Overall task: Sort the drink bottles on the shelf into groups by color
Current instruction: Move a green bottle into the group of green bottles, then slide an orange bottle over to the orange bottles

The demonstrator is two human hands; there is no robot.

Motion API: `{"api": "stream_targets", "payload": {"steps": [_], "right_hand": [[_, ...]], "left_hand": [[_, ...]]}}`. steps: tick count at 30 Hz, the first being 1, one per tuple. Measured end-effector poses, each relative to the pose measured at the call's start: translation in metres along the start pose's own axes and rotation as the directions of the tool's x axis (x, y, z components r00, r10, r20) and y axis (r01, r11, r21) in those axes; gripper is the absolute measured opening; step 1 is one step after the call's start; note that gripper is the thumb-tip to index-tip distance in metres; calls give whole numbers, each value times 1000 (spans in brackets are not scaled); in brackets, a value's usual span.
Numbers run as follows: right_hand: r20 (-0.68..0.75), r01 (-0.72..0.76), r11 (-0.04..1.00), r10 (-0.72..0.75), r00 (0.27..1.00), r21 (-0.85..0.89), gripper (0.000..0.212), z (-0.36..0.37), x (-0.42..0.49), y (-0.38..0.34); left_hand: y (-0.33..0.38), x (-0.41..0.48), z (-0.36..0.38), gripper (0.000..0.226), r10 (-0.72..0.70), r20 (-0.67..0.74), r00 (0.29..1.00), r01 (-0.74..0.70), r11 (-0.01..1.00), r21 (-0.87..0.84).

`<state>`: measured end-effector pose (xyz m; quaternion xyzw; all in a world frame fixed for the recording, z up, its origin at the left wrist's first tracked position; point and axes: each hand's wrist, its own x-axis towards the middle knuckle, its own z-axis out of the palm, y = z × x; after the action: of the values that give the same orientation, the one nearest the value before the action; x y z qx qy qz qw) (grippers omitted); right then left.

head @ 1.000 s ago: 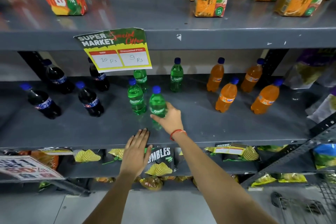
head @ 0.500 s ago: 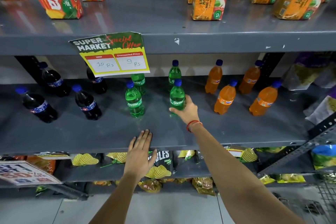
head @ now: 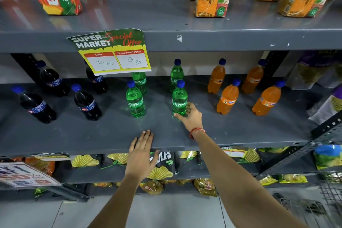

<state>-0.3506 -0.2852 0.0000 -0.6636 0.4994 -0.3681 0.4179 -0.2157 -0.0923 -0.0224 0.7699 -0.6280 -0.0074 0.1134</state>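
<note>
Head view: right hand (head: 190,116) cups green bottle (head: 179,99); left hand (head: 141,155) flat on shelf (head: 74,135).

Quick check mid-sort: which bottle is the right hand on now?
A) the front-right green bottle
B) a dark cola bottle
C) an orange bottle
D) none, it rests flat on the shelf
A: the right hand has its fingers curled round the base of the front-right green bottle.
</note>
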Motion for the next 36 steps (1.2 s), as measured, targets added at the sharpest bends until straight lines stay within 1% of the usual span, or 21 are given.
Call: {"api": "stream_targets", "payload": {"steps": [3,5,7,8,9,10,12,13,14,15,16,18,20,22,25,27,31,36], "right_hand": [[21,6,1000,-6,1000,12,58,0,0,-1],[39,-2,1000,1,999,21,62,-2,-2,-2],[13,-1,1000,1,1000,17,67,-9,-6,-2],[-42,3,1000,-2,999,7,66,-14,-9,0],[-131,7,1000,-8,991,-8,62,-21,-12,2],[-249,3,1000,-7,969,-18,56,-29,-15,5],[-492,-41,999,35,870,-2,55,-49,-21,13],[-576,-84,996,79,814,19,59,-59,-21,17],[-621,-131,990,130,773,44,67,-70,-19,21],[-627,-172,983,177,759,70,76,-80,-16,24],[-603,-199,976,210,769,87,84,-88,-12,27],[-508,-218,972,233,829,91,96,-100,-5,31],[-415,-215,974,226,881,72,100,-103,1,34],[-380,-197,979,205,902,62,94,-103,4,35],[-399,-182,982,189,897,57,66,-104,5,36],[-410,-180,982,187,893,54,55,-106,5,36],[-412,-173,984,173,895,39,51,-106,5,37],[-413,-175,984,170,895,24,55,-108,5,38]], "left_hand": [[2,0,-1,62,-5,5,1000,5,1000,11],[4,-1,-1,62,-12,-1,1000,12,1000,6],[8,-1,-2,61,13,-3,1000,-13,1000,-2],[11,0,-1,61,40,-3,999,-40,999,-3],[15,1,-1,61,63,-2,998,-63,998,-2],[19,3,-1,61,78,1,997,-78,997,-1],[28,8,0,62,78,7,997,-78,997,3],[31,10,0,63,69,8,998,-69,998,3],[34,11,1,64,61,9,998,-61,998,1],[35,11,2,66,53,9,999,-53,999,1],[36,11,3,67,50,7,999,-50,999,1],[35,11,4,70,53,6,999,-53,999,1],[35,11,4,72,58,10,998,-58,998,-6],[35,11,4,68,56,11,998,-56,998,-14],[36,11,3,66,55,10,998,-55,998,-16],[37,11,3,68,60,10,998,-60,998,-14],[37,10,2,76,65,11,998,-66,998,3],[36,10,3,67,69,26,997,-69,998,13]]}}
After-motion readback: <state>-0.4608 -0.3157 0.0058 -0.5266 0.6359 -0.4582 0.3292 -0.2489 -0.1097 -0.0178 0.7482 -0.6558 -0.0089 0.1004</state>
